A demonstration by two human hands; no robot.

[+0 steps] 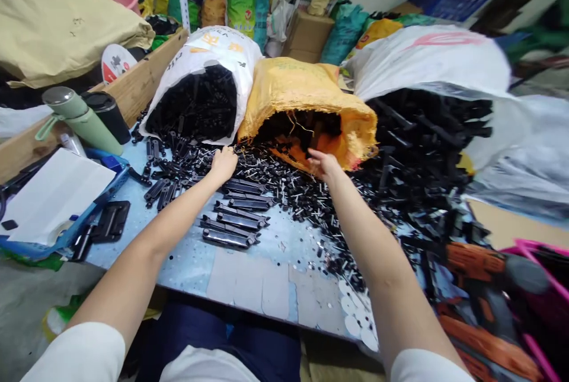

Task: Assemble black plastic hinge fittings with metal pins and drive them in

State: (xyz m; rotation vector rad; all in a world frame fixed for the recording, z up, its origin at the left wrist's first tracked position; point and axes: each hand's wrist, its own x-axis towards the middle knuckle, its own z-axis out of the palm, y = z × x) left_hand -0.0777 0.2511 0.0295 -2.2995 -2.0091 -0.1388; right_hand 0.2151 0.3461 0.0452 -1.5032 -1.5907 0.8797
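A yellow woven sack (293,82) lies on its side, its frayed mouth facing me and loose threads hanging inside. My left hand (224,164) is closed by the lower left corner of that mouth, beside the white sack; what its fingers hold is hidden. At the lower rim, my right hand (324,165) has its fingers apart, reaching into the opening with nothing visible in them. Small black parts with metal pins (293,189) are heaped below the sack. Several long black plastic pieces (235,222) lie in a stack closer to me.
A white sack (217,47) of black parts stands left, another white sack (435,56) right. An orange-and-black power drill (475,260) lies by a pink basket (540,248). A green bottle (82,118), black cup (109,115) and blue basket (118,183) occupy the left side.
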